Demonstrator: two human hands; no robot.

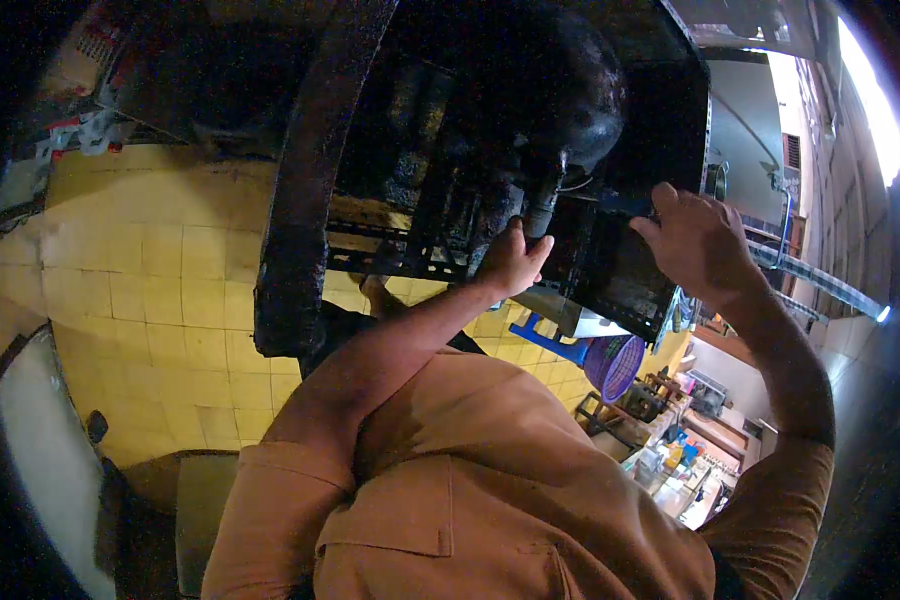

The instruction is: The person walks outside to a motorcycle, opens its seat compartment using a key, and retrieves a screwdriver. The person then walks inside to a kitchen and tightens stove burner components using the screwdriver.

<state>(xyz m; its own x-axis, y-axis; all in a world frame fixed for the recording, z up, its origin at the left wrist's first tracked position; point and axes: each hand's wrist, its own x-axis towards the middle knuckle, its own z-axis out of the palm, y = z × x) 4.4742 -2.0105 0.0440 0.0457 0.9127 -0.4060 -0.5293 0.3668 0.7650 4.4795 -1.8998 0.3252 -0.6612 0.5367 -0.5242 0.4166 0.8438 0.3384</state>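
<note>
A dark, rounded metal vessel (585, 95) sits inside a blackened metal frame (310, 170). Below the vessel is a short dark cylindrical part (542, 205). My left hand (515, 263) is at the lower end of this part, with its fingers curled and its thumb raised; what it grips is too dark to tell. At the frame's right side, my right hand (698, 240) has its fingers bent around something dark near the edge. The thumb points toward the frame, and the held part is hidden in shadow.
Yellow tiles (170, 290) cover the floor at left. A purple basket (615, 368) and a blue plastic piece (545, 340) are below the frame. Cluttered items (680, 450) lie at lower right. A metal pipe (820, 280) runs at right, beside a pale panel (745, 130).
</note>
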